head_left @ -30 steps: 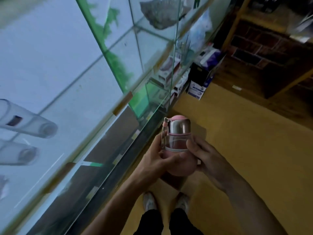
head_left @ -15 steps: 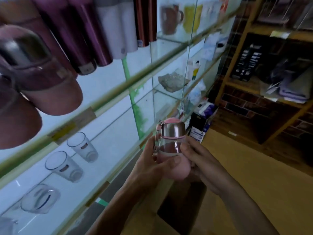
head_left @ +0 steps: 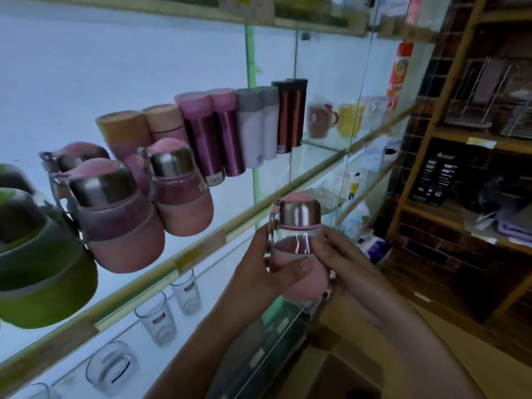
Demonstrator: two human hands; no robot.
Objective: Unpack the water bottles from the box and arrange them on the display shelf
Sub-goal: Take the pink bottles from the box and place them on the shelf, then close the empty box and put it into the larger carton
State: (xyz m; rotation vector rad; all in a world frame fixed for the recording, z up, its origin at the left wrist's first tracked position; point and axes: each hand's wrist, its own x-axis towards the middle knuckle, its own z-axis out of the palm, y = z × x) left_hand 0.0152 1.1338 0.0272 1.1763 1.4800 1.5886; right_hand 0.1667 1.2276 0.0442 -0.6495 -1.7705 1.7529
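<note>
My left hand point(head_left: 259, 272) and right hand point(head_left: 342, 260) both grasping the pink bottle point(head_left: 298, 249), upright, near the display shelf point(head_left: 201, 249)

The view swings up from the floor point(head_left: 501, 375) to the shelf point(head_left: 201, 250), and the shoes drop out of sight. The bottle point(head_left: 298, 243), held between the left hand point(head_left: 259, 272) and right hand point(head_left: 345, 263), rises too. A second ago it hangs over the shoes; now it stands just in front of the shelf edge, right of centre. The pink bottles point(head_left: 184, 203), at the upper left half a second ago, now fill the middle left. A green bottle point(head_left: 37, 269) enters at the left edge, and the glasses point(head_left: 184, 289) slide to the lower left.
</note>
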